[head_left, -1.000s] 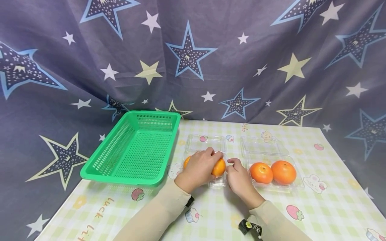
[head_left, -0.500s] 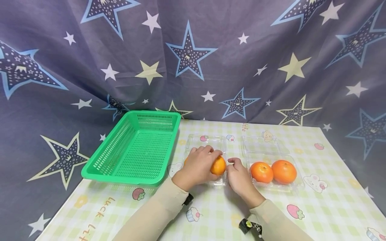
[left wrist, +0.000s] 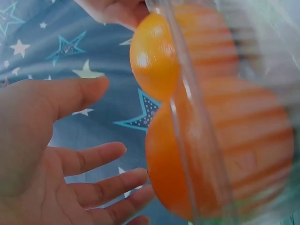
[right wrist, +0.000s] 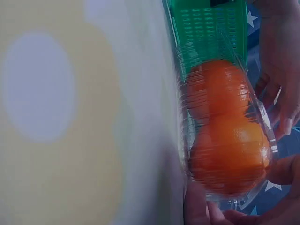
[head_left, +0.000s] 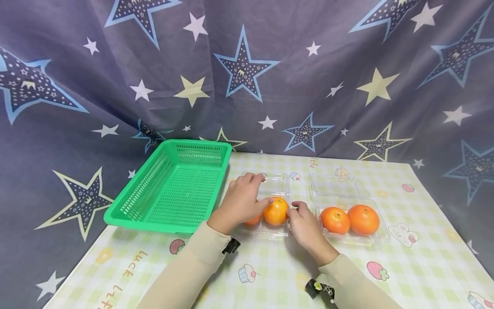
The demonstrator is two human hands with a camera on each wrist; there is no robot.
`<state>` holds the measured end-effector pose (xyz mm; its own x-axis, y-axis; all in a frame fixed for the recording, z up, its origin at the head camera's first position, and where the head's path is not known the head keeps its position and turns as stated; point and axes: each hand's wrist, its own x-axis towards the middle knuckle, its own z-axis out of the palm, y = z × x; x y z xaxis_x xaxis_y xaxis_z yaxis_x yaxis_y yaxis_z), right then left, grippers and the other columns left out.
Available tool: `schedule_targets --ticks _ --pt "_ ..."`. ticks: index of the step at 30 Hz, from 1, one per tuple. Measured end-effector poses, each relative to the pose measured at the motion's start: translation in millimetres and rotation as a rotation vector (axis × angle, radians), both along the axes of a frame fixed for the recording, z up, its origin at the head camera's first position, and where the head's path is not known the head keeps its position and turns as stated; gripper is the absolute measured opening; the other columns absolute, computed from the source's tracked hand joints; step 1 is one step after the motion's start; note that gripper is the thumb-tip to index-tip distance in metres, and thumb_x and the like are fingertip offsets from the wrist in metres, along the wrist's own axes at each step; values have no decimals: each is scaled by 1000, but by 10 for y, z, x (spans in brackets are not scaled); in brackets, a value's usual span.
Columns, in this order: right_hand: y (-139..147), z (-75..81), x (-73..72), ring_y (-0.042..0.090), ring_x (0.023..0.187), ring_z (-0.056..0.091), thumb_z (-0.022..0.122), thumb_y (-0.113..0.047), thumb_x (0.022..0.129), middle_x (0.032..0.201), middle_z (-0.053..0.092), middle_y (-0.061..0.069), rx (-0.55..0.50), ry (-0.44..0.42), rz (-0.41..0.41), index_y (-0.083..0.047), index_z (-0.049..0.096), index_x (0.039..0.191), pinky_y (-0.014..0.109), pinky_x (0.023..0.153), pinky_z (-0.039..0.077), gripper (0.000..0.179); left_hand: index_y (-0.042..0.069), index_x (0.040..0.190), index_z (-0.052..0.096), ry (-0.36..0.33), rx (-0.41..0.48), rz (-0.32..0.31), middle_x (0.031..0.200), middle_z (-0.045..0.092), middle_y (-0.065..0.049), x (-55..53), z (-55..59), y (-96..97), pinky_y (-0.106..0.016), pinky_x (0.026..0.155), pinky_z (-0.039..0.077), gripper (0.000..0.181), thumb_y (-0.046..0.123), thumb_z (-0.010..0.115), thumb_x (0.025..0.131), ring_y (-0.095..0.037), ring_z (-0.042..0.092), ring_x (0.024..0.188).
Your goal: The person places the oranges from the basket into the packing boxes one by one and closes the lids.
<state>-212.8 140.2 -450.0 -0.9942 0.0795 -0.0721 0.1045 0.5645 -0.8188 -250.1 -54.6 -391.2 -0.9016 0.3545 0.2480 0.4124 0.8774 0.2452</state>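
Note:
Two oranges sit side by side in a clear plastic clamshell box [head_left: 270,234] whose lid is folded back. The right-hand orange [head_left: 276,211] shows fully; the left-hand orange [left wrist: 206,150] is partly covered by my left hand [head_left: 243,199] in the head view. That hand is spread over the box's left part, thumb by the right-hand orange, holding nothing. In the left wrist view its fingertips come close to the lower orange. My right hand [head_left: 307,229] grips the right end of the box, with thumb and fingers around its wall in the right wrist view.
A second open clamshell box [head_left: 376,240] on the right holds two more oranges [head_left: 363,220]. At the left stands a green perforated plastic basket [head_left: 216,214]. A checked cloth [head_left: 278,283] covers the table, and a star-patterned curtain [head_left: 247,120] hangs behind.
My left hand has let go of the orange and moved left and up, its fingers spreading. Both oranges stay in the box. The right hand keeps its place at the box's end.

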Motion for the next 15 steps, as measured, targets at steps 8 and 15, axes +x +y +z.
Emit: schedule_targets --ticks 8,15 --pt "-20 66 -42 37 128 55 44 -34 104 138 59 22 -56 9 4 5 43 150 57 116 37 60 15 144 56 -128 59 70 142 57 -12 -111 -28 -111 -51 110 43 67 55 69 92 -35 57 125" --pt "-30 156 -198 40 150 38 41 -41 103 161 41 23 -107 -73 1 2 33 157 55 125 23 69 -3 151 42 -264 150 119 145 54 -25 -204 -74 -158 -57 111 43 85 61 57 98 -42 56 130"
